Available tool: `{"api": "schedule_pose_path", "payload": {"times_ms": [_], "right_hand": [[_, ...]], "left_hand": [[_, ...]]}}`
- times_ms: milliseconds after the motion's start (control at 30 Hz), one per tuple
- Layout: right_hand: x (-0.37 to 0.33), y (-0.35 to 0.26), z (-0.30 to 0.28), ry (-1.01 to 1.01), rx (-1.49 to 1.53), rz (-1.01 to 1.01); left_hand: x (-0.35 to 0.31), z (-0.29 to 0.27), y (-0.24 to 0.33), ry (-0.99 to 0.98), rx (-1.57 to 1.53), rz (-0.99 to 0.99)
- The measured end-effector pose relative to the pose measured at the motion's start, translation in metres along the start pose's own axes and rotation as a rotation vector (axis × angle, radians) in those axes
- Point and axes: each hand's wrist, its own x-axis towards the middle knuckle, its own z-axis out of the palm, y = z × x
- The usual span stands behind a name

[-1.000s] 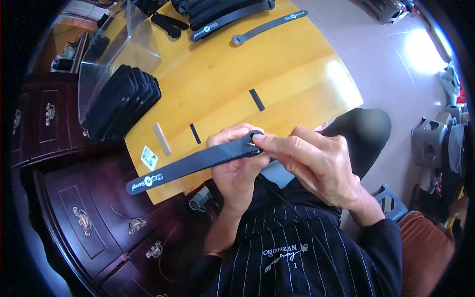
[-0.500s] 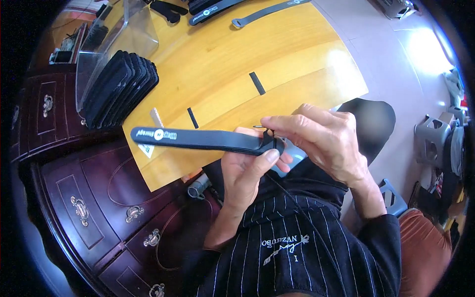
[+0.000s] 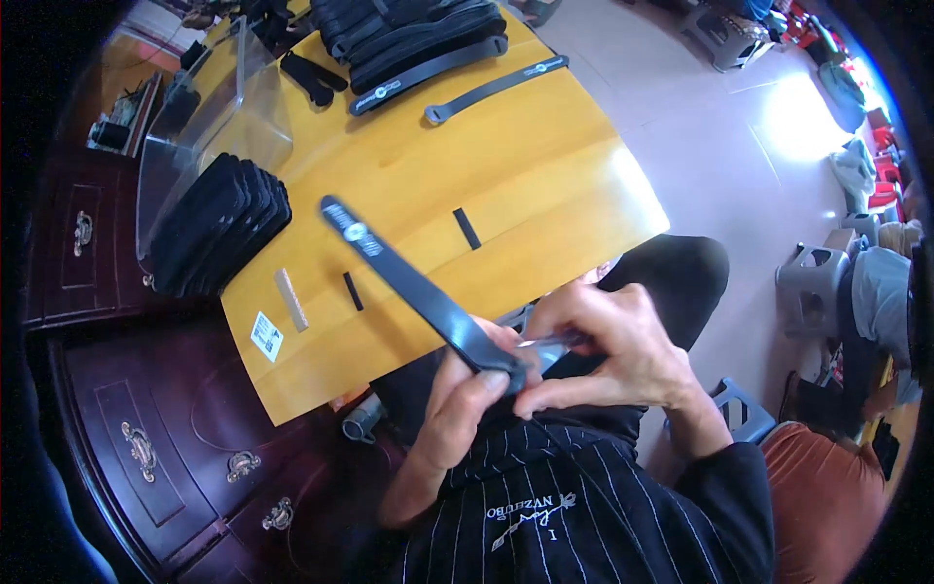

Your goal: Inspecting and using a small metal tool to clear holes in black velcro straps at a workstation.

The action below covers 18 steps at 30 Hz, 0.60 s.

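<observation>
A dark grey-black strap (image 3: 413,287) with a round white mark slants from my left hand (image 3: 455,419) up over the table. That hand is closed on the strap's lower end, the thumb pressing from above. Close beside this end, my right hand (image 3: 623,350) is bent round a thin tool with a shiny metal tip (image 3: 530,343). Motion smears the tool, and its exact kind cannot be made out. The fingertips and thumb of my right hand come near the strap's end; whether they touch it is unclear.
On the yellow wooden table (image 3: 389,165) lie short black strips (image 3: 467,229), a pale strip (image 3: 291,300) and a white label (image 3: 266,337). Black straps (image 3: 418,44) are piled at the back. A clear plastic bin (image 3: 263,127) stands left, by stacked black pieces (image 3: 219,229). Dark drawers (image 3: 146,419) adjoin.
The strap has swung from nearly level to a steep slant, its far end rising. Both hands have moved lower in the view. My right hand has turned, its thumb now lower, beside the strap end.
</observation>
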Motion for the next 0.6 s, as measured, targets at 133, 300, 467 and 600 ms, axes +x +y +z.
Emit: {"api": "schedule_pose_path", "payload": {"times_ms": [133, 300, 467, 600], "right_hand": [[0.010, 0.000, 0.008, -0.111, 0.121, -0.175], [0.009, -0.003, 0.004, -0.175, 0.180, -0.150], [0.011, -0.003, -0.003, -0.332, 0.293, -0.157], [0.007, -0.010, -0.001, -0.334, 0.553, -0.096]], "left_hand": [[-0.001, 0.007, 0.010, -0.113, -0.045, -0.143], [-0.005, 0.001, 0.004, -0.195, 0.052, -0.070], [-0.005, -0.011, -0.001, -0.335, -0.086, -0.155], [-0.018, 0.001, -0.002, -0.253, -0.189, -0.129]]}}
